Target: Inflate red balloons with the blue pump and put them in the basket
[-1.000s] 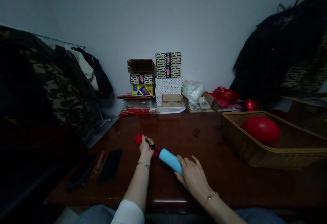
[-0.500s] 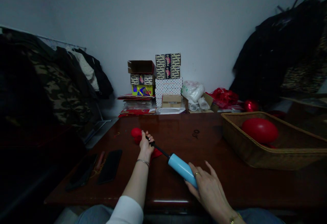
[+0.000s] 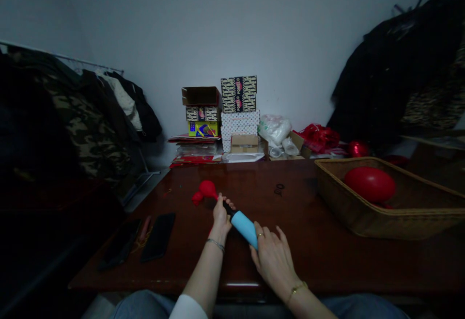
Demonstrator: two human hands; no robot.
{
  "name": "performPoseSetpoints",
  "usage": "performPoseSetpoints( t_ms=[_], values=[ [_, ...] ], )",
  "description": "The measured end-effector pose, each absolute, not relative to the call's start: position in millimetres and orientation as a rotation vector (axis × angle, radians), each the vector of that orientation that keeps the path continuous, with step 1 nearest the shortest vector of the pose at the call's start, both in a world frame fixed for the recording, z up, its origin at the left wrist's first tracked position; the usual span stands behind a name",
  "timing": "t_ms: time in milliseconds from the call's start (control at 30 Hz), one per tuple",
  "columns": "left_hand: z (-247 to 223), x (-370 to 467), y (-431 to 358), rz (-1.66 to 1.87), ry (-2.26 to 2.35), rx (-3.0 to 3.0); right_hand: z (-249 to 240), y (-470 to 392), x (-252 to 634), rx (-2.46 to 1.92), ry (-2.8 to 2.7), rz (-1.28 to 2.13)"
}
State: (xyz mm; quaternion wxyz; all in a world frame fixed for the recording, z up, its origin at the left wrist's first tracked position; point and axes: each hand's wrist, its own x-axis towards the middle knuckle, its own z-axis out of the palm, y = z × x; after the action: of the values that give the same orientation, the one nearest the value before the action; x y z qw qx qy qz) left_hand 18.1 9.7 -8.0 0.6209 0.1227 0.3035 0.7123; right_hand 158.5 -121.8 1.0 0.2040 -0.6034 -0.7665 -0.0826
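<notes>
A light blue hand pump [image 3: 245, 228] is held at a slant above the table. My left hand [image 3: 222, 211] is closed round its black nozzle end, where the neck of a small, partly filled red balloon [image 3: 207, 188] is pinched. Beside that balloon is a smaller red bulge [image 3: 196, 198]; whether it is part of the same balloon I cannot tell. My right hand [image 3: 273, 256] grips the near end of the blue barrel, its index finger lifted a little. The black rod between nozzle and barrel is hardly visible.
A woven basket [image 3: 390, 218] with a large red balloon [image 3: 369, 183] stands on the right of the brown table [image 3: 290, 222]. Dark phones [image 3: 158, 236] lie at the left, and small black loops [image 3: 279, 189] near the middle. Stacked boxes [image 3: 240, 125] stand behind.
The rod has slid into the barrel, bringing my hands closer together. My left hand moved right, my right hand moved left. The red balloon looks larger and has shifted right.
</notes>
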Motion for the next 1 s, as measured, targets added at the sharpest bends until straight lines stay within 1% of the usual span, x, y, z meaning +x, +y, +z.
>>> performPoseSetpoints(
  t_ms=[200,533,733,1000],
  values=[
    [-8,6,18,1.674,0.711,0.231,-6,-131,162,-1.668,-2.158,-0.245],
    [8,-22,31,1.682,0.644,0.164,-15,-160,204,-1.537,-2.124,-0.288],
    [5,-6,28,1.673,0.655,0.192,-8,-153,199,-1.574,-2.085,-0.283],
    [-8,17,15,1.613,0.770,0.269,5,-126,172,-1.661,-2.109,-0.281]
  ],
)
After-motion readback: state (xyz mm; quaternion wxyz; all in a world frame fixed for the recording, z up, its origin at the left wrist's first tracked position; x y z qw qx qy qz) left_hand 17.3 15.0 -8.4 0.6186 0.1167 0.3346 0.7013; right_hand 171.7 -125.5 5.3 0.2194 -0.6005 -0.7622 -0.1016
